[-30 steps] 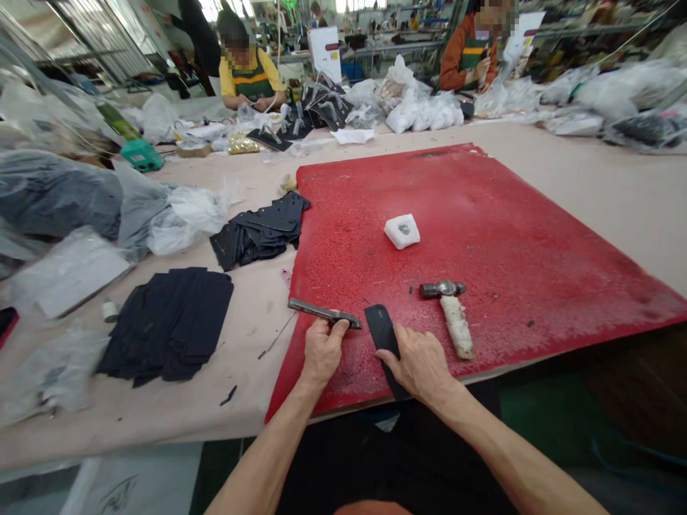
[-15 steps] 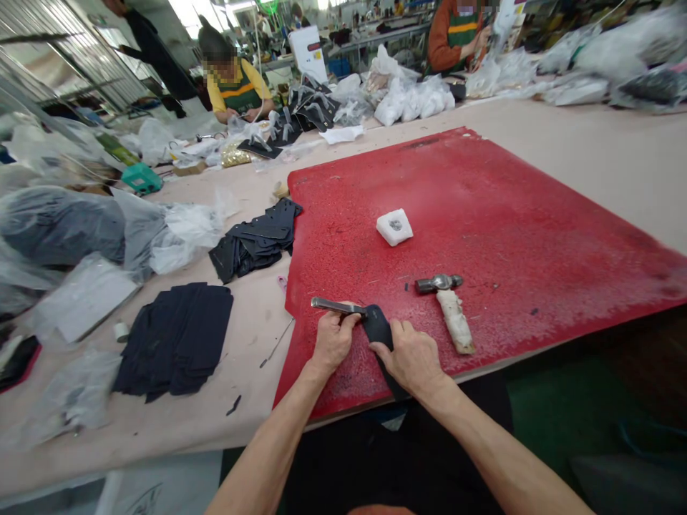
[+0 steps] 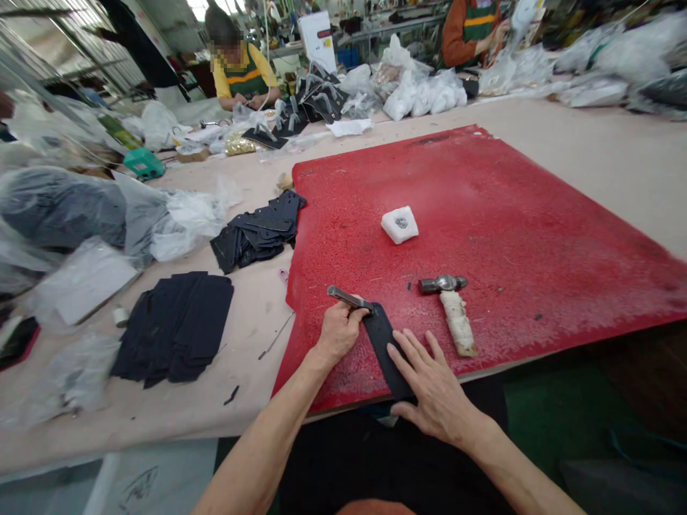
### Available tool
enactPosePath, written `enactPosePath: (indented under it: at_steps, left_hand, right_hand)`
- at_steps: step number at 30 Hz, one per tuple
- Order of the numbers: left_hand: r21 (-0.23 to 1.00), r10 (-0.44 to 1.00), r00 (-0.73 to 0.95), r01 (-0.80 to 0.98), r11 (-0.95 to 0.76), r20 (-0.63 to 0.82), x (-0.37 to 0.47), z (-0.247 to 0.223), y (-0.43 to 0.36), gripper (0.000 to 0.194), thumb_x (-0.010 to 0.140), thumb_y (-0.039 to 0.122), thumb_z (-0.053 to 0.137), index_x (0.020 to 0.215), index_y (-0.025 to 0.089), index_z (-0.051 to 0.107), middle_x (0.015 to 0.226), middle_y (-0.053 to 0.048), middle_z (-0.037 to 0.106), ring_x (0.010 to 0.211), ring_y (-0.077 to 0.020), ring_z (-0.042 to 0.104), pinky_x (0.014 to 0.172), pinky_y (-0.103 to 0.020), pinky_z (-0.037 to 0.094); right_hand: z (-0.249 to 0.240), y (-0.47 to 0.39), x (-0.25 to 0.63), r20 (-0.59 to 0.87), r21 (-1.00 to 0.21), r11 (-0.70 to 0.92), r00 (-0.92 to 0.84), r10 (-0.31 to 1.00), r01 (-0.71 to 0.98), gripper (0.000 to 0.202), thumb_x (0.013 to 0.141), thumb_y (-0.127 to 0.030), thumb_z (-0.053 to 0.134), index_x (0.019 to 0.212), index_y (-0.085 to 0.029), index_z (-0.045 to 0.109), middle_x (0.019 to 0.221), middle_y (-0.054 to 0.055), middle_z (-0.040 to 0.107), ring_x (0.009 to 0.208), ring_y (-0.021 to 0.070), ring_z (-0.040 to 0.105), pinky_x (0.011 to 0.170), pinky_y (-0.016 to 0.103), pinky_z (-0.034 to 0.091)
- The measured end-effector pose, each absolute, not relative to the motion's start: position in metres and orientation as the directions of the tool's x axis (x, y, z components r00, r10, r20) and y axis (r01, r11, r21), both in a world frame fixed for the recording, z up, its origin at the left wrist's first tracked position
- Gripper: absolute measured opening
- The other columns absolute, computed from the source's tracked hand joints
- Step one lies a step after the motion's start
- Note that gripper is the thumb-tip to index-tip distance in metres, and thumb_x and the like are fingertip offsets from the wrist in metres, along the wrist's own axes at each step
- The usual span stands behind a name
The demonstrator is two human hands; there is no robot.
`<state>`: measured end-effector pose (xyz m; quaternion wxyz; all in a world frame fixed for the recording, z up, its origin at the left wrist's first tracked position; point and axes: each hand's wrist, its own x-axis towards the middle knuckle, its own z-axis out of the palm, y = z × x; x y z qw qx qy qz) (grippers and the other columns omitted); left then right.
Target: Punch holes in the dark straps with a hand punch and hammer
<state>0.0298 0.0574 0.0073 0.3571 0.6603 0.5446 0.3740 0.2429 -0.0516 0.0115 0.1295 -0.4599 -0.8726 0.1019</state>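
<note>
My left hand [image 3: 339, 330] is closed around a metal punch-like tool [image 3: 348, 297], whose tip is at the upper end of a black strip [image 3: 384, 342]. The strip lies slantwise on the red mat [image 3: 483, 214], near its front edge. Fingers spread, my right hand [image 3: 429, 379] rests at the strip's right side and touches it. To the right lies a hammer [image 3: 455, 315] with a white-wrapped handle. A white block [image 3: 400, 224] with a dark smudge on top sits farther back on the mat.
Left of the mat are a neat stack of black pieces [image 3: 174, 325] and a looser black pile [image 3: 260, 232]. Plastic bags [image 3: 59, 207] crowd the far left. A thin metal rod [image 3: 276, 335] lies beside the mat. Two people work across the table; another dark-clothed figure stands behind.
My right hand has opened from its grip on the strip and moved down toward me. The strip now lies flatter, and the tool in my left hand has shifted slightly right.
</note>
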Motion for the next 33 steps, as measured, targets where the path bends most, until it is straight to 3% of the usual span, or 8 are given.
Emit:
enactPosePath:
  at_steps: [3,6,13,17,22,28,33]
  left_hand:
    - [0.884,0.983,0.124,0.433,-0.175,0.134,0.031,0.005,0.057,0.014,0.084,0.022,0.055,0.086,0.02,0.068,0.09,-0.004,0.072,0.087,-0.0195,0.068,0.086,-0.031,0.053]
    - [0.886,0.975,0.148,0.412,-0.211,0.164,0.03,0.004,0.055,0.014,0.084,0.022,0.055,0.089,0.02,0.068,0.093,-0.004,0.072,0.09,-0.0193,0.068,0.087,-0.031,0.053]
    - [0.892,0.982,0.128,0.414,-0.182,0.141,0.031,0.009,0.055,0.013,0.083,0.024,0.055,0.087,0.02,0.067,0.088,-0.004,0.072,0.087,-0.0198,0.067,0.086,-0.032,0.053]
    - [0.891,0.972,0.171,0.4,-0.216,0.16,0.03,0.01,0.053,0.013,0.084,0.022,0.055,0.088,0.02,0.067,0.089,-0.004,0.072,0.087,-0.0189,0.067,0.086,-0.031,0.052]
    - [0.887,0.963,0.197,0.388,-0.25,0.185,0.028,0.01,0.052,0.013,0.085,0.019,0.055,0.089,0.019,0.067,0.091,-0.004,0.071,0.088,-0.0178,0.067,0.085,-0.03,0.052]
    - [0.868,0.953,0.219,0.407,-0.285,0.21,0.027,0.006,0.051,0.013,0.088,0.018,0.055,0.093,0.019,0.067,0.095,-0.004,0.072,0.093,-0.0177,0.067,0.089,-0.031,0.051]
    - [0.866,0.957,0.211,0.421,-0.272,0.198,0.03,0.001,0.052,0.013,0.089,0.02,0.056,0.095,0.02,0.067,0.098,-0.004,0.072,0.095,-0.0183,0.067,0.09,-0.032,0.053]
  right_hand:
    - [0.001,-0.059,0.233,0.189,-0.263,0.544,-0.51,0.839,0.797,0.078,0.081,-0.04,0.068,0.146,-0.009,0.038,0.155,0.024,0.028,0.145,0.0379,0.02,0.112,0.061,0.027]
    - [-0.005,-0.06,0.217,0.27,-0.23,0.551,-0.491,0.828,0.802,0.066,0.086,-0.042,0.063,0.139,-0.007,0.047,0.151,0.024,0.037,0.145,0.0391,0.022,0.111,0.059,0.033]
    - [-0.013,-0.065,0.195,0.408,-0.231,0.536,-0.419,0.811,0.812,0.046,0.094,-0.037,0.052,0.126,-0.003,0.058,0.135,0.022,0.056,0.135,0.0331,0.042,0.111,0.054,0.037]
    - [-0.006,-0.071,0.188,0.367,-0.227,0.507,-0.41,0.835,0.831,0.053,0.092,-0.043,0.054,0.126,-0.003,0.058,0.137,0.021,0.055,0.133,0.0353,0.043,0.11,0.054,0.035]
    - [0.019,-0.056,0.198,0.223,-0.371,0.5,-0.447,0.866,0.783,0.082,0.08,-0.067,0.057,0.132,-0.005,0.054,0.141,0.022,0.05,0.132,0.0368,0.042,0.114,0.057,0.025]
    - [0.016,-0.033,0.209,0.179,-0.355,0.467,-0.431,0.884,0.81,0.064,0.091,-0.049,0.05,0.14,-0.008,0.047,0.148,0.016,0.045,0.138,0.0344,0.034,0.116,0.054,0.02]
    - [0.002,-0.038,0.192,0.193,-0.338,0.405,-0.358,0.913,0.85,0.066,0.091,-0.051,0.049,0.14,-0.005,0.048,0.147,0.019,0.045,0.137,0.0358,0.035,0.116,0.054,0.019]
